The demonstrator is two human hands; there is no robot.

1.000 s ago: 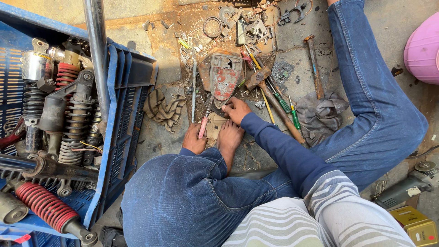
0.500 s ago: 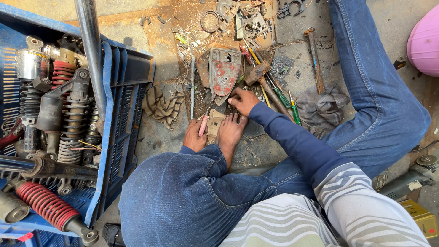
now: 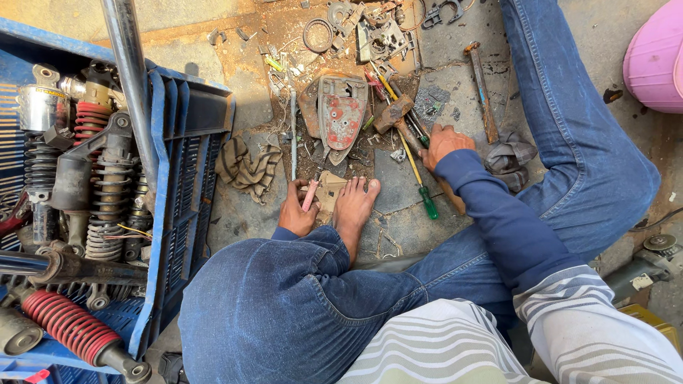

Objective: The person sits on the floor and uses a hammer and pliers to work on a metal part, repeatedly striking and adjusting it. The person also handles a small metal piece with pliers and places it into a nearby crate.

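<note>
On the floor at six o'clock from the red plate (image 3: 342, 114), the left hand (image 3: 295, 212) pinches a pink tool (image 3: 310, 195) against a small tan part (image 3: 329, 190), stiff and light, foot-pinned, while the right hand (image 3: 442, 144) closes on a heavy hammer (image 3: 395, 117) by its handle.

A bare concrete floor (image 3: 213, 43), dusty and stained with rust-brown grime, is seen under bright daylight, with short hard shadows cast beside the objects. Left of the hands, a blue plastic crate (image 3: 181, 178) is stood on the floor, and coil shock absorbers (image 3: 107, 192) in red and black are packed inside it. A grey metal tube (image 3: 131, 78) is leaned across the crate. A striped rag (image 3: 245, 167) is laid between crate and hands. Beyond the hands, scattered metal scrap (image 3: 370, 28) is spread over the floor. Far right, part of a pink tub (image 3: 658, 57) is seen.
</note>
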